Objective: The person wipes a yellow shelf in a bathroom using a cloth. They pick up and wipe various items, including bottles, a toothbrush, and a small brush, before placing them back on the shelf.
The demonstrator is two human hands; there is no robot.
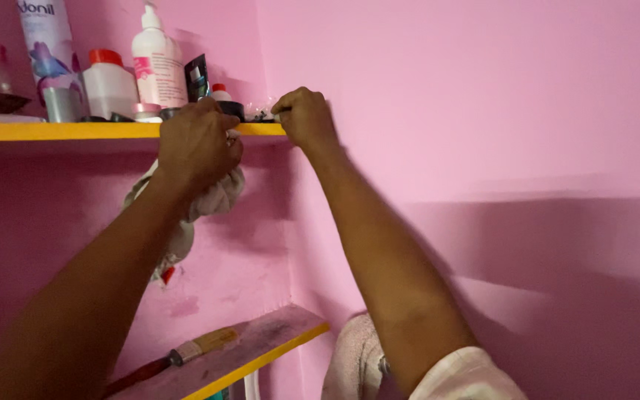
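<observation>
A crumpled pale cloth hangs downward from the clenched left hand at the yellow shelf edge. The right hand pinches something small (too hidden to identify). Behind: a white pump bottle, a red-capped white jar.

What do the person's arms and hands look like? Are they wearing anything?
Both hands, left hand and right hand, are bare: no gloves, rings or watch show. The forearms are bare too. A pale pinkish-white sleeve covers the right upper arm near the elbow.
</observation>
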